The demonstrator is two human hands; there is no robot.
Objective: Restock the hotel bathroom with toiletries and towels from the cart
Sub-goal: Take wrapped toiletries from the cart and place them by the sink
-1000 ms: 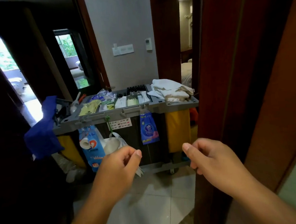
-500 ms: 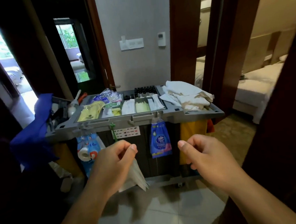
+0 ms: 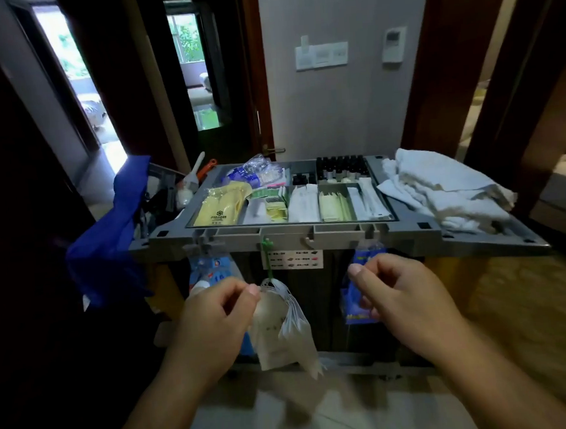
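Note:
The grey housekeeping cart (image 3: 343, 237) stands right in front of me. Its top tray holds yellow packets (image 3: 217, 209), white and pale sachets (image 3: 321, 203) and small dark bottles (image 3: 340, 170). Folded white towels (image 3: 440, 186) lie on the cart's right end. A bundle of white paper bags (image 3: 283, 331) hangs from a green tie on the front rail. My left hand (image 3: 212, 323) is loosely curled just left of that bundle and grips nothing that I can see. Over a blue hanging pack (image 3: 351, 306), my right hand (image 3: 405, 303) is also loosely curled and empty.
A blue cloth bag (image 3: 109, 246) hangs off the cart's left end, with brushes (image 3: 192, 177) behind it. Dark wooden door frames (image 3: 432, 70) stand on both sides. A grey wall with switches (image 3: 320, 56) is behind the cart. Glossy floor tiles (image 3: 289, 415) lie below my arms.
I have come closer to the cart, which now fills the view, and the door frame on the right has slid out of the way. Both hands keep the same curled pose.

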